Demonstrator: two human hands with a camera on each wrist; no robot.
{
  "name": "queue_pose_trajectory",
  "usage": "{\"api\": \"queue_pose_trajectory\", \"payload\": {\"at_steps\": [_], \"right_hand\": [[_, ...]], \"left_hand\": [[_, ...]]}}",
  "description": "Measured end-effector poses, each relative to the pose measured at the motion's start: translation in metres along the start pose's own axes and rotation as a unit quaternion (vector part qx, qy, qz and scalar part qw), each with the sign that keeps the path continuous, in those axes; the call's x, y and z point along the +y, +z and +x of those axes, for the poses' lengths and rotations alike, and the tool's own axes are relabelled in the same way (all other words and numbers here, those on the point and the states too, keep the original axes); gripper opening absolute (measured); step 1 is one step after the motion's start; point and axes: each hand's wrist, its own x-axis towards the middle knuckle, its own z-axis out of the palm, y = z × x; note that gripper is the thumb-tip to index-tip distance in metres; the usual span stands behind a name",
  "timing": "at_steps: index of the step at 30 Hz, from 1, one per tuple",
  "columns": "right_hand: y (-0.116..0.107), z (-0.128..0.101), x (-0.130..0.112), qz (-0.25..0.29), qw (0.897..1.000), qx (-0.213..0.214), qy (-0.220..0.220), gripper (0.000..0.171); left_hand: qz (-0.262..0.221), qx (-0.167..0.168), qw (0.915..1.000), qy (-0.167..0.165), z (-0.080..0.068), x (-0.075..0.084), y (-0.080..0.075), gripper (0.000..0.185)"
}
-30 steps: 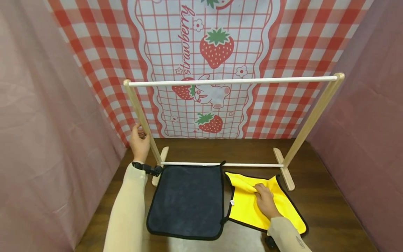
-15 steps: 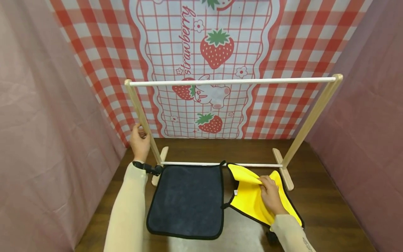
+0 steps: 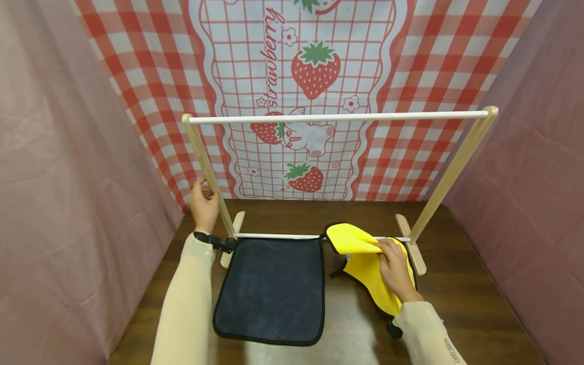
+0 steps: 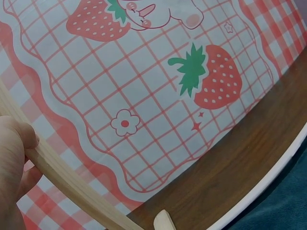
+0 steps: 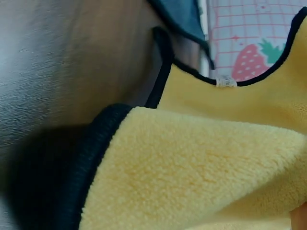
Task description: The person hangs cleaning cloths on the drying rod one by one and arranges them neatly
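Note:
My left hand (image 3: pixel 204 207) grips the left wooden post (image 3: pixel 199 152) of a drying rack, thumb on one side in the left wrist view. With its fingers pinching bunched fabric, my right hand (image 3: pixel 396 268) holds a yellow towel (image 3: pixel 349 239) with black edging. The towel's upper left part stands folded up in front of the rack's lower rail (image 3: pixel 274 236), and the rest droops below the hand. A small white label (image 5: pixel 226 82) shows at its edge in the right wrist view. Left of it, a dark grey towel (image 3: pixel 271 289) lies flat, its top edge along the rail.
The rack's white top bar (image 3: pixel 337 117) spans high between both posts. Its right foot (image 3: pixel 410 246) stands on the brown wooden table (image 3: pixel 474 294). Behind hangs a checked strawberry cloth (image 3: pixel 315 71); pink curtains (image 3: pixel 68 177) enclose both sides.
My right hand has lifted the yellow towel and drawn it up toward the rack's lower rail, so it bunches and its left corner rises. My left hand stays on the post.

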Motion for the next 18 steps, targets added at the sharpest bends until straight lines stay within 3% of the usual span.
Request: {"api": "queue_pose_trajectory", "payload": {"at_steps": [18], "right_hand": [[-0.017,0.055,-0.031,0.028,0.997,0.048,-0.053,0.028]], "left_hand": [[0.006,-0.004,1.0,-0.001,0.001,-0.003,0.001,0.045]]}}
